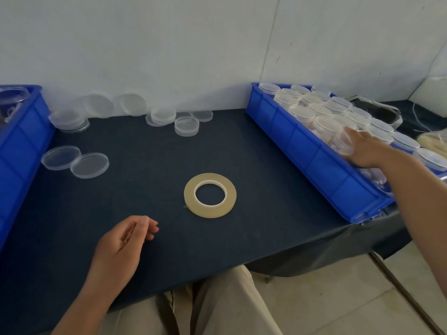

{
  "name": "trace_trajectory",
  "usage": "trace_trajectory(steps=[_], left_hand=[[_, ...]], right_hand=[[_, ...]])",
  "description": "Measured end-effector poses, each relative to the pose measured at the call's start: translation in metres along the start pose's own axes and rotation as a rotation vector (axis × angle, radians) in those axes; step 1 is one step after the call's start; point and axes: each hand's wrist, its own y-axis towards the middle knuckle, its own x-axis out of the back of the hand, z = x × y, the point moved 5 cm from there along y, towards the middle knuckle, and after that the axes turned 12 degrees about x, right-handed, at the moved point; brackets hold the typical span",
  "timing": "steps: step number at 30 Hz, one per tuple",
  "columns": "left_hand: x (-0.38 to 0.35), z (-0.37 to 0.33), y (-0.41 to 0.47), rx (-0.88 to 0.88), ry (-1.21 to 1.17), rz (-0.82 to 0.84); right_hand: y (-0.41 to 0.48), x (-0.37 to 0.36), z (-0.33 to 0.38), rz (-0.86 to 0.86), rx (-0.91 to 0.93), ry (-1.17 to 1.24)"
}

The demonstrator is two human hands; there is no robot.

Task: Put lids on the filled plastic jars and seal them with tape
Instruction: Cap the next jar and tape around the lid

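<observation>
Table (242,153): tape roll (191,193) flat at centre. Loose lids (89,165) left of centre, with stacked lids (186,126) behind against the wall. Crate (302,146) on the right edge, with jars (324,125) inside and the right hand (367,148) upon them. Second crate (17,146) at far left. Left hand (121,243) at front, left of the roll.

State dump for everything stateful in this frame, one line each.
left hand: loosely curled, holds nothing, over the table
right hand: inside the right bin, thumb and fingers round a jar
other jars: upright in the right bin, lids on; tape not discernible
tape roll: flat on the table, untouched
loose lids: on the table, on no jar
</observation>
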Motion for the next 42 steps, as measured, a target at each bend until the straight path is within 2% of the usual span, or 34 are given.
trace_trajectory(steps=[3,6,12,18,24,30,34,37,40,42], left_hand=[[0.000,-0.002,0.000,-0.002,0.008,-0.006],[-0.001,0.000,0.001,0.000,0.036,-0.011],[-0.002,-0.001,-0.001,-0.002,0.051,-0.010],[0.000,0.002,0.000,0.012,0.072,-0.022],[0.001,0.002,-0.003,0.014,0.006,-0.031],[0.016,-0.007,-0.008,0.062,-0.079,-0.098],[0.050,-0.036,-0.027,-0.001,-0.065,-0.104],[0.095,-0.066,-0.039,-0.069,0.047,-0.106],[0.146,-0.082,-0.029,-0.024,0.181,-0.112],[0.183,-0.086,-0.010,0.000,0.299,-0.219]], right_hand=[[-0.008,0.029,0.019,-0.035,0.047,0.085],[-0.023,0.065,0.060,-0.219,0.193,-0.040],[-0.074,0.086,0.176,-0.407,0.410,-0.196],[-0.115,0.037,0.286,-0.326,0.570,-0.010],[-0.167,-0.083,0.398,-0.207,0.745,0.291],[-0.188,-0.118,0.413,-0.416,0.909,0.374],[-0.185,-0.125,0.414,-0.434,0.928,0.391],[-0.184,-0.131,0.415,-0.428,0.954,0.375],[-0.184,-0.131,0.418,-0.442,0.982,0.353],[-0.184,-0.131,0.419,-0.434,0.990,0.350]])
